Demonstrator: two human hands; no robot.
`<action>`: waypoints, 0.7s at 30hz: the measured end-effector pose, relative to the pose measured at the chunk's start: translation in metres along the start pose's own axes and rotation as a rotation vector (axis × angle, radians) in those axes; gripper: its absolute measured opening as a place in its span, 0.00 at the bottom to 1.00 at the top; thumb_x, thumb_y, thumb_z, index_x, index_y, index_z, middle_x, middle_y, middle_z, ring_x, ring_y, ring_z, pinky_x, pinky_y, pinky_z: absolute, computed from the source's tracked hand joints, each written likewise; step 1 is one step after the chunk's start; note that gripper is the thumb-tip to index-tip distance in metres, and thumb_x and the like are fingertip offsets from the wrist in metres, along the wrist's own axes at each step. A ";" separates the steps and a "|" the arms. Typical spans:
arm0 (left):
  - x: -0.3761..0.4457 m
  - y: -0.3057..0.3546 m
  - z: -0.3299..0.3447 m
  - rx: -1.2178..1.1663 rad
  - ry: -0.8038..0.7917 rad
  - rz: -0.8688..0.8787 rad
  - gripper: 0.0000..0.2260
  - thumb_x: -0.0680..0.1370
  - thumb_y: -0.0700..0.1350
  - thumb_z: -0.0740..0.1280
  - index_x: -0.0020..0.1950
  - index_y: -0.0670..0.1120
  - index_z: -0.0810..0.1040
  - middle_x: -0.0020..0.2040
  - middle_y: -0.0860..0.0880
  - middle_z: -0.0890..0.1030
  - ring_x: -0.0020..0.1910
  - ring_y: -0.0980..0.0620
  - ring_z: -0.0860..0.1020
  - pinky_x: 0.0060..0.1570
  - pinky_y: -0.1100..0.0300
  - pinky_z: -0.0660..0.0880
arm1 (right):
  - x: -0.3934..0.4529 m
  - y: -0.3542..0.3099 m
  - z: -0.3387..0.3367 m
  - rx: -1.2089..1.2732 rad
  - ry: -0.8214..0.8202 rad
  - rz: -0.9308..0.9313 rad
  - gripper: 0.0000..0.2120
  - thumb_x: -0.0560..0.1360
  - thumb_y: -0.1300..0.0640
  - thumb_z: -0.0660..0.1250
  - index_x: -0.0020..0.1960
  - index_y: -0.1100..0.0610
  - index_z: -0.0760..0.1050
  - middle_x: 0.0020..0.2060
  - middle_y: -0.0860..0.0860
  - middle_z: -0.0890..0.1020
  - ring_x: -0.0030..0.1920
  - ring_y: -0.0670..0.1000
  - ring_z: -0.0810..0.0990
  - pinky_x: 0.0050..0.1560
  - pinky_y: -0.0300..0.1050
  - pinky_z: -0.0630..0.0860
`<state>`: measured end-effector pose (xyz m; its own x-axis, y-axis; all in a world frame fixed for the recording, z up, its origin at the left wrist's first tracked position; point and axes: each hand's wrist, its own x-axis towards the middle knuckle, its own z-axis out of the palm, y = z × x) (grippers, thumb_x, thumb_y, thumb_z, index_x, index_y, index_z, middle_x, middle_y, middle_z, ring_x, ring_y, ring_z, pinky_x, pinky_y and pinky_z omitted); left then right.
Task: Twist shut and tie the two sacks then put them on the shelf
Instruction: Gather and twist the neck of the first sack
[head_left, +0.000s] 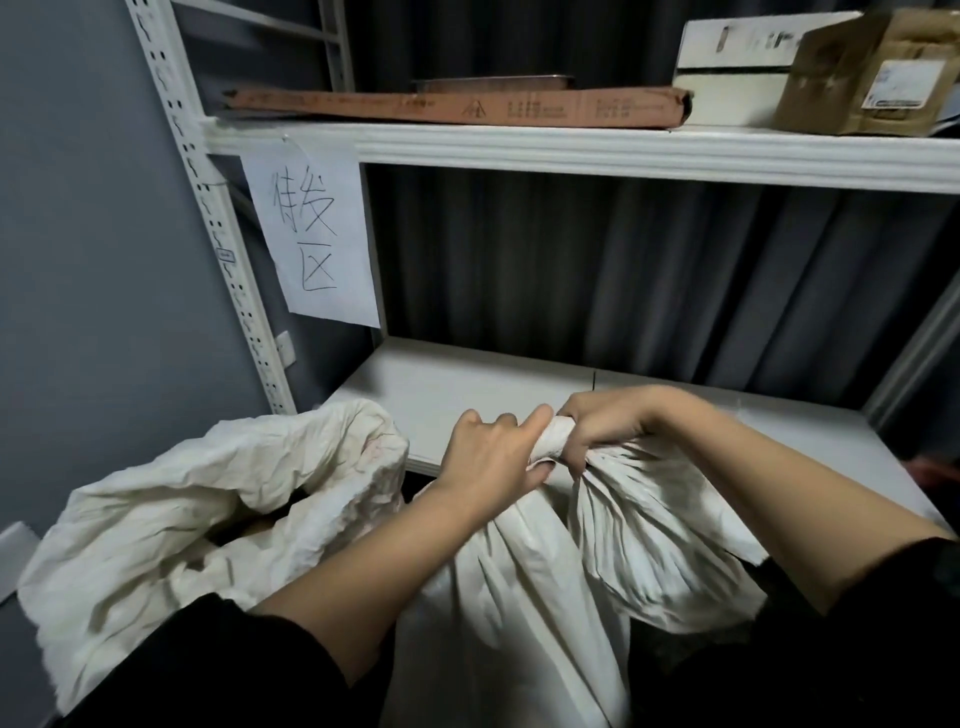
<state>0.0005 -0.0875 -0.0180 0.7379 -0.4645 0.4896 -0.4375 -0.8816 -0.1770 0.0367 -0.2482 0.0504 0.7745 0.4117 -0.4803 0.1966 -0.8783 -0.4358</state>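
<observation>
Both hands work the neck of 1 sack (524, 582) at 6 o'clock, in front of the shelf (467, 384). The left hand (493, 457) and right hand (608, 421) each curl their fingers tight around the twisted neck (557, 439), gathered but not visibly knotted. The other sack (208, 499) slumps at 8 o'clock, mouth gaping, untouched. By my reckoning, both ties and both lifts onto the shelf remain.

My corner is dim and evenly lit with soft, faint shadows and no glare, the white shelf (519, 405) catching most of the light, while my wide lens bows the shelf rails at the edges and my right hand (613, 421) smears slightly.
</observation>
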 end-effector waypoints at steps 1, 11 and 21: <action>0.000 0.000 0.001 0.023 0.018 0.015 0.23 0.64 0.63 0.71 0.51 0.51 0.71 0.30 0.49 0.80 0.27 0.49 0.79 0.34 0.59 0.70 | -0.001 0.001 0.000 0.022 -0.039 0.005 0.08 0.60 0.58 0.74 0.37 0.52 0.78 0.34 0.47 0.79 0.38 0.49 0.77 0.42 0.44 0.71; -0.001 -0.009 -0.004 -0.230 -0.124 -0.272 0.19 0.77 0.63 0.57 0.58 0.51 0.70 0.49 0.47 0.82 0.51 0.43 0.79 0.42 0.55 0.66 | -0.008 -0.005 0.027 -0.852 0.819 -0.102 0.38 0.63 0.41 0.72 0.69 0.54 0.68 0.64 0.53 0.73 0.69 0.56 0.69 0.72 0.62 0.54; -0.005 -0.015 0.011 -1.101 -0.298 -0.635 0.11 0.75 0.59 0.64 0.46 0.52 0.77 0.41 0.54 0.80 0.45 0.50 0.79 0.45 0.55 0.71 | 0.008 0.033 0.088 -1.165 1.137 -0.248 0.38 0.69 0.52 0.67 0.76 0.59 0.58 0.77 0.54 0.57 0.77 0.56 0.55 0.73 0.61 0.53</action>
<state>0.0094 -0.0728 -0.0275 0.9927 -0.1208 -0.0034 -0.0564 -0.4877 0.8712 -0.0032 -0.2523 -0.0347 0.5707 0.6441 0.5093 0.2863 -0.7374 0.6117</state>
